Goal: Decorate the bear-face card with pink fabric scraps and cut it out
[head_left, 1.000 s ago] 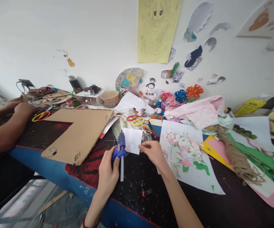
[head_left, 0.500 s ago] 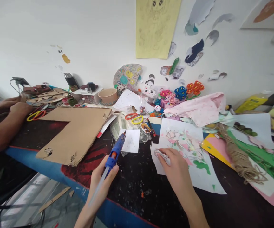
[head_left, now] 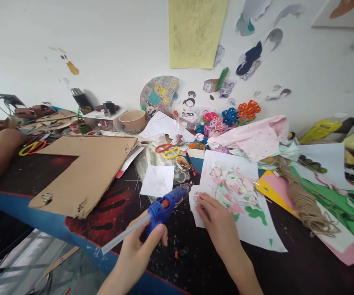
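My left hand (head_left: pixel 143 246) is wrapped around a blue hot glue gun (head_left: pixel 160 211). A translucent glue stick (head_left: pixel 124 232) sticks out of its back, and its nozzle points right, close to a small white paper (head_left: pixel 197 219). Over that paper, my right hand (head_left: pixel 218 219) has its fingers closed on a small paper cutout (head_left: pixel 196 198) with a line drawing, partly hidden by the fingertips. Just right of this hand, a larger white sheet (head_left: pixel 272 233) carries pink, green and white paper scraps (head_left: pixel 234 184).
Flat cardboard (head_left: pixel 85 172) lies on the left, where a co-worker's arm (head_left: pixel 3 149) rests. Scissors (head_left: pixel 167 150) and a white paper square (head_left: pixel 157 180) sit ahead. Twine (head_left: pixel 302 200) and coloured sheets lie right. Beaded flowers (head_left: pixel 230 116) stand by the wall.
The glue gun has swung from pointing forward to pointing right, bringing its nozzle near the small paper by my right hand. My right hand stays over the paper. The view has shifted slightly.
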A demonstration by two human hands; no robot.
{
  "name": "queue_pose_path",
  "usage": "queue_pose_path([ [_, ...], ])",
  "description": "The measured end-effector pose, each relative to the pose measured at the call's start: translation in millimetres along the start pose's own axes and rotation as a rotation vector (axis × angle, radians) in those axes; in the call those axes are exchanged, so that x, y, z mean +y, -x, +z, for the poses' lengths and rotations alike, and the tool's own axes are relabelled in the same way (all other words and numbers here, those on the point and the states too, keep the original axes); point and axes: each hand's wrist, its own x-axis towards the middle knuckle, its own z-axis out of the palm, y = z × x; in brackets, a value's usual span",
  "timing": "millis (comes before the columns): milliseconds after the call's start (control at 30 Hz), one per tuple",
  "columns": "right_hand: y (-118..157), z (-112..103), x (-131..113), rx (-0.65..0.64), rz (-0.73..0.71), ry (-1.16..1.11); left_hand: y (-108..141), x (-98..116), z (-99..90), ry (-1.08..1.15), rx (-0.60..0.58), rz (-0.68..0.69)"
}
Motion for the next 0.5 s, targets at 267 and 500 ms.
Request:
queue_pose_path([
  [267,17,7,1,-0.024,-0.156,0.167,-11,-4,-8.0,-0.230,0.221,0.112],
  [500,14,3,-7,-0.172,-0.120,0.178,-11,-13,-12.0,-0.322,0.299,0.160],
])
